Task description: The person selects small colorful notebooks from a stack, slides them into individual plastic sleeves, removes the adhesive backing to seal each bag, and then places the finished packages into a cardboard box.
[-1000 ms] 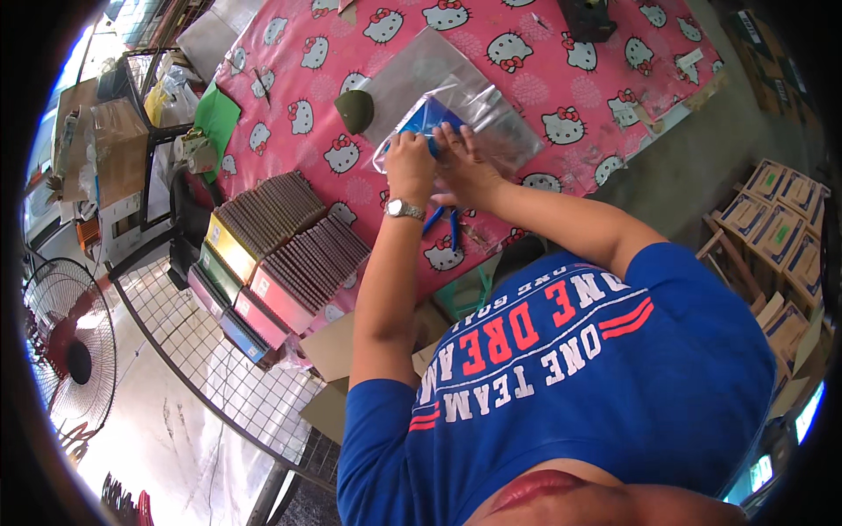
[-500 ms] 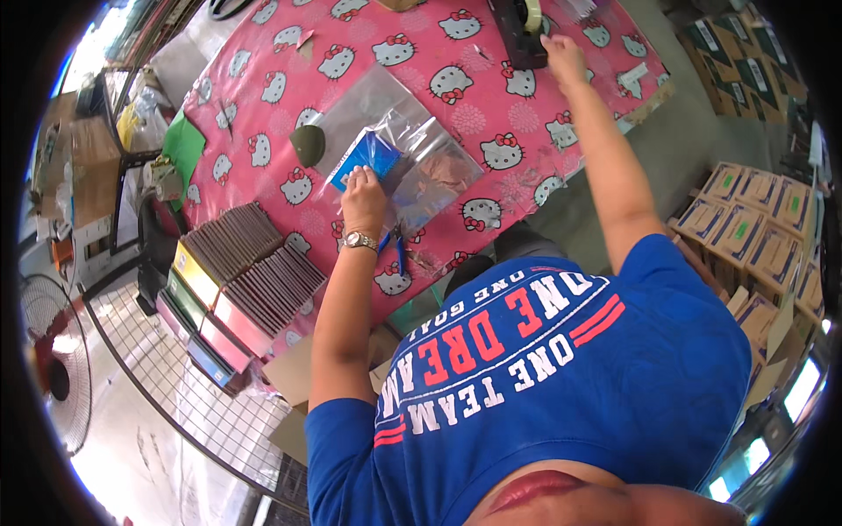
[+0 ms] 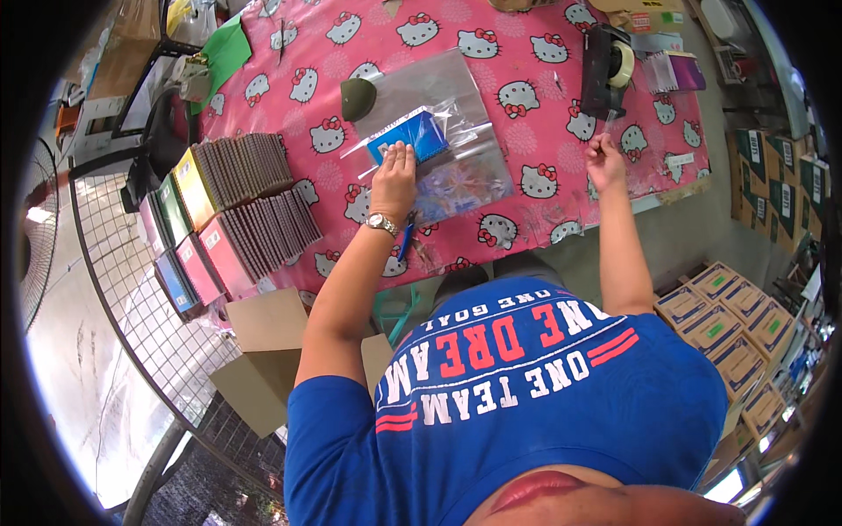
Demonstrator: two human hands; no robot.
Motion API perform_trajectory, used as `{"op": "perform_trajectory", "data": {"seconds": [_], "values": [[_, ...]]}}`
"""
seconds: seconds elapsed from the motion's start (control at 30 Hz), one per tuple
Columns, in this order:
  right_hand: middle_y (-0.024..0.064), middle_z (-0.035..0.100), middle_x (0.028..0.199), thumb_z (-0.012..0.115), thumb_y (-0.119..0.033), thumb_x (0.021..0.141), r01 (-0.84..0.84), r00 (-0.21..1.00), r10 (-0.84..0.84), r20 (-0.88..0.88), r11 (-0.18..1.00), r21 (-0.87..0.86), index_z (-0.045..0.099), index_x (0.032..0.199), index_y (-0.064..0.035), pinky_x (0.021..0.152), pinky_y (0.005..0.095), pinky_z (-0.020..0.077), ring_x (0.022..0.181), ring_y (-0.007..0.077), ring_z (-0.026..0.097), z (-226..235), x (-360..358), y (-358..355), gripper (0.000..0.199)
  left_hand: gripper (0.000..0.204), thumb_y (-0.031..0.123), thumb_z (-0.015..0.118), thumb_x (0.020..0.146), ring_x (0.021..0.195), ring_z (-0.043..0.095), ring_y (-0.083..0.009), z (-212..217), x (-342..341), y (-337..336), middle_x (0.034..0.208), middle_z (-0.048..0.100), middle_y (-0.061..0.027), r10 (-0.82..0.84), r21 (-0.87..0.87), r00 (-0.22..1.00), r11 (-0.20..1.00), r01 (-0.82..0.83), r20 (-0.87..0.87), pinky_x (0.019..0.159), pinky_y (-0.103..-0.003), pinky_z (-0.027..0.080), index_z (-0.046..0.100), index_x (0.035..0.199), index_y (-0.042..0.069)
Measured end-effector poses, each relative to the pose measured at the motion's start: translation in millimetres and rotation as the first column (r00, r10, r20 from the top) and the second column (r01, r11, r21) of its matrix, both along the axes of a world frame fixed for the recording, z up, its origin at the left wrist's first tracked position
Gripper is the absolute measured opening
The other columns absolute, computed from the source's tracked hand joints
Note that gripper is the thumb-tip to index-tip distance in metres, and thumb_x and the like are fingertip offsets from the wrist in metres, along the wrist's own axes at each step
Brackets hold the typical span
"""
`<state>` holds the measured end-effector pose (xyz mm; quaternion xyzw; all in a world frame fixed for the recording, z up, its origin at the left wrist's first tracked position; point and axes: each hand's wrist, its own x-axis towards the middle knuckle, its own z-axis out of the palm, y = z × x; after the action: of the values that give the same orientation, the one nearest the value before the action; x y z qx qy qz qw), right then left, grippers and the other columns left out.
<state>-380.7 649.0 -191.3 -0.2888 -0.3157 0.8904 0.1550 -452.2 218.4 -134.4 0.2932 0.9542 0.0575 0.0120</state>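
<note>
Right hand (image 3: 605,165) nearer, purple notebook (image 3: 687,72) beyond

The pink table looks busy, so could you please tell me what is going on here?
A person's left hand rests on what looks like a blue notebook with clear plastic around it. The right hand is just below a black tape dispenser, seemingly pinching a strip of clear tape. Rows of spiral notebooks stand toward the left of the table.
</note>
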Motion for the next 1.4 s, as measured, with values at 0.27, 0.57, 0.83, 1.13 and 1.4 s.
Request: {"op": "perform_trajectory", "data": {"seconds": [0.27,0.57,0.83,1.13,1.4], "values": [[-0.0001,0.055,0.074,0.062,-0.014,0.087,-0.811,0.344,0.928,0.146,0.216,0.543,0.06,0.086,-0.0054,0.057,0.0253,0.0419,0.064,0.0094,0.051,133,-142,-224,0.009,0.036,0.007,0.052,0.083,0.116,0.058,-0.028,-20,8,-5,0.126,0.059,-0.0166,0.067,0.144,0.986,0.989,-0.044,-0.155,0.099,-0.036,0.046,0.061,0.117,0.003],[0.0112,0.067,0.073,0.077,-0.029,0.07,-0.345,0.104,0.52,0.848,-0.781,0.521,0.067,0.075,-0.0062,0.065,0.0391,0.0491,0.072,0.028,0.065,90,-178,-269,0.025,0.025,0.008,0.061,0.081,0.111,0.061,-0.0253,-23,8,-13,0.118,0.064,-0.0105,0.114,0.393,0.976,0.919,-0.031,-0.188,0.091,-0.035,0.051,0.067,0.105,0.008],[0.014,0.069,0.081,0.074,-0.041,0.072,-0.423,0.457,0.293,0.84,-0.759,0.495,0.069,0.082,-0.0065,0.073,0.0411,0.0516,0.081,0.0315,0.066,93,-150,-232,0.036,0.053,0.018,0.068,0.079,0.124,0.05,-0.0289,-4,18,-25,0.137,0.048,-0.0145,-0.08,0.138,0.973,0.984,0.112,-0.214,0.101,-0.04,0.044,0.053,0.13,0.018],[0.0077,0.065,0.092,0.058,-0.047,0.09,-0.759,0.559,0.701,0.442,0.648,-0.068,0.062,0.102,-0.0094,0.075,0.0419,0.0468,0.087,0.0185,0.06,61,-17,-300,0.04,0.058,0.053,0.053,0.09,0.103,0.061,-0.0321,31,-79,-37,0.111,0.063,-0.0211,0.189,0.245,0.733,0.863,-0.441,0.653,0.092,-0.039,0.045,0.065,0.109,0.0],[0.0069,0.056,0.108,0.052,-0.057,0.088,-0.629,0.759,0.628,0.171,0.776,-0.053,0.055,0.12,-0.0098,0.084,0.0399,0.0445,0.096,0.0171,0.049,169,-3,-220,0.057,0.08,0.063,0.038,0.093,0.097,0.062,-0.0235,131,-71,12,0.107,0.065,-0.018,-0.089,0.321,0.397,0.757,-0.569,0.913,0.09,-0.034,0.047,0.059,0.117,-0.01]]}}
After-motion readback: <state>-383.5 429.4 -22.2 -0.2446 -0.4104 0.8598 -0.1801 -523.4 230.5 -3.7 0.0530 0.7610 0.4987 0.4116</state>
